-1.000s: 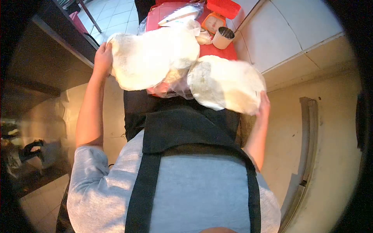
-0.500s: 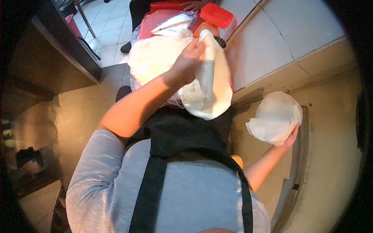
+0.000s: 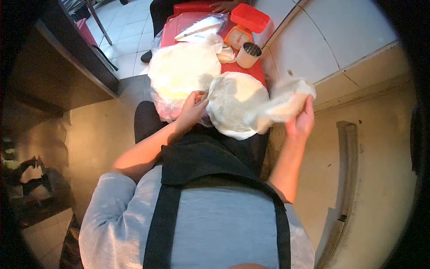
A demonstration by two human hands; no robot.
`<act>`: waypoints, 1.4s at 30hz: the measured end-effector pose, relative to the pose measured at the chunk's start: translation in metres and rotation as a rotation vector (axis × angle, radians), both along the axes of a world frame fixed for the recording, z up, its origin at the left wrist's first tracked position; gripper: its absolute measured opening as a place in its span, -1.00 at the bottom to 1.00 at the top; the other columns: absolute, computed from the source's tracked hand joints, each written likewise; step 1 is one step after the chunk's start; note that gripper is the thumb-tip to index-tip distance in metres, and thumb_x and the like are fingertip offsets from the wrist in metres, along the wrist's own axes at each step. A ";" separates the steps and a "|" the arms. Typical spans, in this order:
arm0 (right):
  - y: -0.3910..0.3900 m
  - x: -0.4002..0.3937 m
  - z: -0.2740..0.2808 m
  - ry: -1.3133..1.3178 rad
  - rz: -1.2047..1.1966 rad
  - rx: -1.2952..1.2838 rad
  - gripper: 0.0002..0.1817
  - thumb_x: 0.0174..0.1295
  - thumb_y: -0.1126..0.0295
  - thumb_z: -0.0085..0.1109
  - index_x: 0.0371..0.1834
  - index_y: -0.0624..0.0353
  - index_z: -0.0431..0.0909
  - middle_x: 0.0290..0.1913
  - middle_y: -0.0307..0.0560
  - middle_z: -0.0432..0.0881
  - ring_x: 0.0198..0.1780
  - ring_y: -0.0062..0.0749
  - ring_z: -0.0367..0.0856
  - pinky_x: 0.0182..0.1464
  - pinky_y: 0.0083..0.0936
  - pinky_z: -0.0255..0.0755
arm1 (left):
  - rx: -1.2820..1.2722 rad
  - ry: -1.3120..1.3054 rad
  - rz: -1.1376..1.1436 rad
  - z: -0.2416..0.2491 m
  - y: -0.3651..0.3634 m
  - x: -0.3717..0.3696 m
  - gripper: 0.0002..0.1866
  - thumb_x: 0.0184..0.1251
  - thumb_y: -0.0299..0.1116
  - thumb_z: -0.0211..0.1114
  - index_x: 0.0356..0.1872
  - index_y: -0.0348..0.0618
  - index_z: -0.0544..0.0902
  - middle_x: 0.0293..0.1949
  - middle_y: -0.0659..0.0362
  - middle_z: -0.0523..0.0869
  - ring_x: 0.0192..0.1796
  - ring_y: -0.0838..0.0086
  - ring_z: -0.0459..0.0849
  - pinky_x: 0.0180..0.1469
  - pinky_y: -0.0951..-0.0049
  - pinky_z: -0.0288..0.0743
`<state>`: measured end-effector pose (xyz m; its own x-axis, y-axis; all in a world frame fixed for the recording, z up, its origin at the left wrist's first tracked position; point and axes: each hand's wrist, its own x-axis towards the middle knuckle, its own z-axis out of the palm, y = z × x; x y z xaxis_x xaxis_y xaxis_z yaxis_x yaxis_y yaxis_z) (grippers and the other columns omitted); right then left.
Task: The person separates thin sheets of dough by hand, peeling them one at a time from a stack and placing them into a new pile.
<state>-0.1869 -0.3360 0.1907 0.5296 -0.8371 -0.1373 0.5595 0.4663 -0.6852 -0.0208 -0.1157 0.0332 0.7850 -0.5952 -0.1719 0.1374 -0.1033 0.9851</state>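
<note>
Both hands grip thin flour-dusted sheets: the right hand [image 3: 301, 120] is closed around a crumpled, blurred sheet [image 3: 286, 101] lifted at the right, over the edge of the tiled wall [image 3: 331, 40], while the left hand [image 3: 191, 110] pinches, fingers curled, the near-left rim of the flat round [image 3: 235, 105] lying at the near end of the red table [image 3: 244, 69]. Just left of that round sits the stack [image 3: 183, 71], a bigger pale pile on clear plastic, which the left hand's knuckles seem to touch, though I cannot tell for sure. To do this step well, I judge the lifted sheet should be held loosely at its edge so it hangs open instead of bunching, since it looks soft enough to stick to itself and tear. The left hand should keep the flat round pressed down so only one layer comes away. Farther off, clear of the hands, stand a steel cup [image 3: 247, 54], an orange scale [image 3: 237, 36] and a red lid [image 3: 249, 17]; another person's hand [image 3: 222, 6] rests at the far end.
</note>
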 end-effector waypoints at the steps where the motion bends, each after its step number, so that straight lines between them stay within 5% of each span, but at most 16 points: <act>1: 0.006 0.008 0.005 -0.079 0.089 -0.006 -0.61 0.39 0.19 -0.15 0.10 0.25 0.40 0.06 -0.02 0.54 0.06 -0.24 0.52 0.17 -0.26 0.38 | -0.029 0.084 -0.005 0.007 0.001 0.001 -0.55 0.31 -0.30 0.15 0.18 -0.20 0.33 0.11 -0.03 0.45 0.15 0.35 0.42 0.15 0.40 0.34; 5: 0.028 0.024 0.001 -0.165 0.148 0.138 -0.57 0.40 0.18 -0.18 0.17 0.27 0.35 0.13 -0.02 0.49 0.19 -0.21 0.41 0.29 -0.20 0.22 | -0.099 0.043 0.055 0.012 0.020 0.009 -0.57 0.32 -0.24 0.16 0.17 -0.12 0.36 0.09 0.09 0.44 0.12 0.40 0.41 0.09 0.42 0.38; 8: 0.038 0.015 -0.052 -0.095 0.203 0.114 -0.62 0.38 0.20 -0.14 0.11 0.21 0.40 0.06 -0.08 0.53 0.13 -0.26 0.45 0.27 -0.22 0.23 | -0.029 0.035 0.095 0.011 0.033 0.017 -0.59 0.33 -0.23 0.15 0.16 -0.08 0.37 0.06 0.12 0.43 0.09 0.43 0.41 0.08 0.38 0.37; 11: 0.038 0.000 -0.147 0.104 0.245 0.245 -0.79 0.33 0.35 -0.04 -0.02 0.10 0.44 -0.10 -0.17 0.55 -0.07 -0.41 0.52 0.04 -0.30 0.43 | 0.012 0.047 0.111 0.016 0.042 0.019 -0.60 0.34 -0.24 0.15 0.15 -0.08 0.37 0.07 0.10 0.42 0.10 0.42 0.40 0.09 0.35 0.37; 14: 0.049 -0.017 -0.202 0.263 0.263 0.244 -0.75 0.27 0.44 0.03 0.00 0.20 0.39 -0.10 -0.13 0.53 -0.14 -0.33 0.56 -0.11 -0.30 0.50 | 0.060 -0.011 0.099 0.019 0.040 0.018 -0.60 0.33 -0.26 0.16 0.15 -0.12 0.37 0.08 0.09 0.42 0.09 0.42 0.42 0.09 0.36 0.39; 22: 0.048 -0.019 -0.209 0.179 0.312 0.228 -0.77 0.30 0.39 0.02 -0.03 0.23 0.45 -0.15 -0.16 0.57 -0.15 -0.39 0.57 -0.04 -0.36 0.50 | 0.121 -0.287 -0.408 0.040 -0.029 -0.031 -0.64 0.23 -0.53 0.20 0.07 -0.19 0.42 -0.07 0.14 0.55 -0.02 0.45 0.53 0.02 0.47 0.44; 25: 0.044 -0.023 -0.215 0.143 0.342 0.199 -0.78 0.31 0.37 0.03 -0.06 0.21 0.48 -0.20 -0.19 0.59 -0.19 -0.42 0.57 -0.06 -0.38 0.49 | 0.183 -0.634 -0.605 0.041 -0.063 -0.056 -0.59 0.08 -0.48 0.34 -0.02 -0.15 0.46 -0.17 0.10 0.59 -0.08 0.40 0.60 -0.12 0.42 0.52; 29: 0.043 -0.025 -0.215 0.126 0.366 0.196 -0.80 0.29 0.39 0.05 -0.09 0.22 0.49 -0.25 -0.18 0.59 -0.25 -0.45 0.56 -0.13 -0.45 0.48 | 0.284 -0.935 -0.597 0.020 -0.092 -0.065 -0.61 -0.09 -0.37 0.42 -0.20 -0.15 0.48 -0.24 0.02 0.59 -0.26 0.24 0.64 -0.25 0.34 0.52; 35: 0.046 -0.023 -0.218 0.039 0.356 0.169 -0.83 0.23 0.43 0.11 -0.17 0.28 0.53 -0.31 -0.17 0.59 -0.32 -0.51 0.56 -0.24 -0.56 0.50 | 0.320 -0.932 -0.601 0.006 -0.095 -0.057 -0.77 0.06 -0.31 0.35 -0.33 -0.24 0.59 -0.49 0.05 0.65 -0.47 0.27 0.65 -0.35 0.34 0.52; 42: 0.050 -0.020 -0.217 0.199 0.379 0.006 -0.80 0.18 0.49 0.11 -0.14 0.29 0.55 -0.36 -0.22 0.59 -0.38 -0.57 0.52 -0.29 -0.61 0.46 | 0.424 -0.920 -0.655 0.024 -0.099 -0.059 -0.81 0.12 -0.31 0.30 -0.39 -0.26 0.62 -0.53 -0.02 0.65 -0.49 0.24 0.65 -0.38 0.36 0.49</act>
<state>-0.2067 -0.2860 -0.0268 0.7622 -0.5874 -0.2723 0.2053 0.6181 -0.7588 -0.0795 -0.2143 0.0567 0.2868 -0.9579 0.0148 -0.7974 -0.2301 0.5578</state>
